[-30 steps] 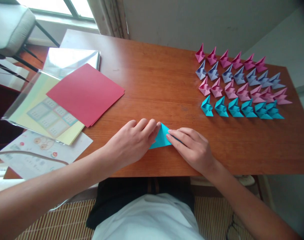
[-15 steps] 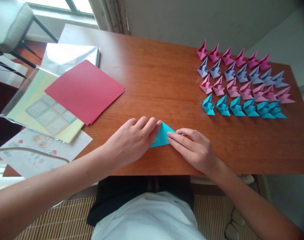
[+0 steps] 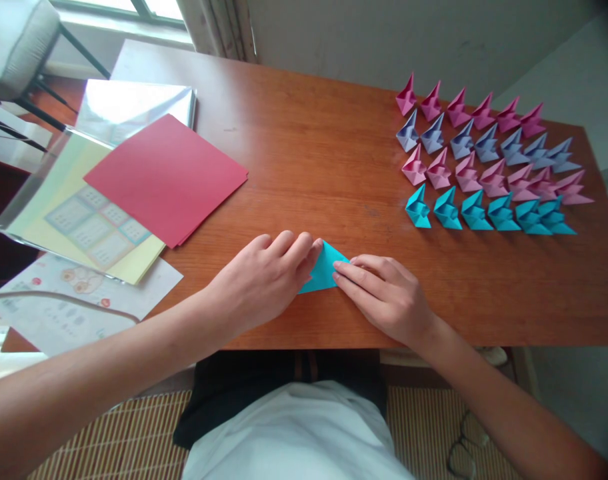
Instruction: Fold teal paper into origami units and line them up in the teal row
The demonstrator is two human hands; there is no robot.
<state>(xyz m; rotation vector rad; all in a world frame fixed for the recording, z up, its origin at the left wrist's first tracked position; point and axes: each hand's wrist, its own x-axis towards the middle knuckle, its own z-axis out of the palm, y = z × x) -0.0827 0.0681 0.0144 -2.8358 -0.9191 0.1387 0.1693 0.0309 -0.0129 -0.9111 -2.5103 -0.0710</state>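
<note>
A small folded piece of turquoise paper [image 3: 326,267] lies near the front edge of the wooden table. My left hand [image 3: 269,277] is closed on its left side, the curled fingers covering that part of the paper. From the right, my right hand [image 3: 389,293] presses its fingertips on the paper's right corner, the index and middle fingers stretched out and the thumb tucked out of sight. Some creases are hidden under both hands.
Rows of folded paper figures stand at the right: magenta [image 3: 457,107], lavender [image 3: 463,139], pink [image 3: 468,172] and turquoise [image 3: 474,211]. Red paper sheets [image 3: 169,180] lie on a plastic-wrapped yellow pack [image 3: 49,170] at the left. A cable [image 3: 84,300] crosses a printed sheet [image 3: 154,287].
Both hands stay on the turquoise paper with hardly any movement. At the right corner the right fingers and the paper look almost the same; the whole view has shifted slightly.
</note>
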